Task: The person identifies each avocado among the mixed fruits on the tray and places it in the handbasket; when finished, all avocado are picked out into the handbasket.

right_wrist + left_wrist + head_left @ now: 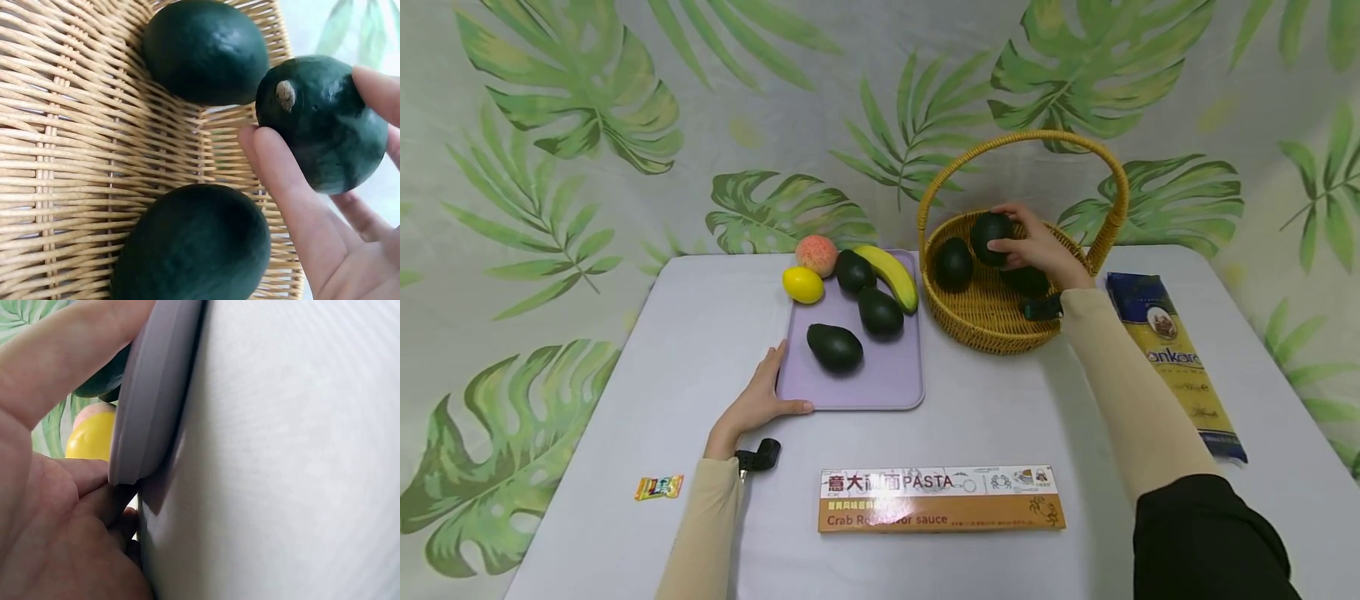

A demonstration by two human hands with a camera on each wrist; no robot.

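In the head view my right hand (1037, 250) holds a dark green avocado (991, 237) over the wicker basket (958, 321). Thumb and fingers pinch the avocado's sides, its stem nub facing the camera in the right wrist view. Two other avocados lie inside the basket, one at the left (953, 265) and one partly under the hand (1026, 283). My left hand (760, 400) grips the near left corner of the lilac tray (887, 392), thumb along the front edge and fingers along the left side. On the tray are three avocados (835, 348) and a banana (891, 279).
A lemon (802, 285) and a peach (816, 255) sit at the tray's far left corner. The basket's tall handle (1022, 137) arches above the right hand. A pasta box (942, 500) lies in front, a blue-gold packet (1176, 367) at right, a small wrapped snack (659, 487) at left.
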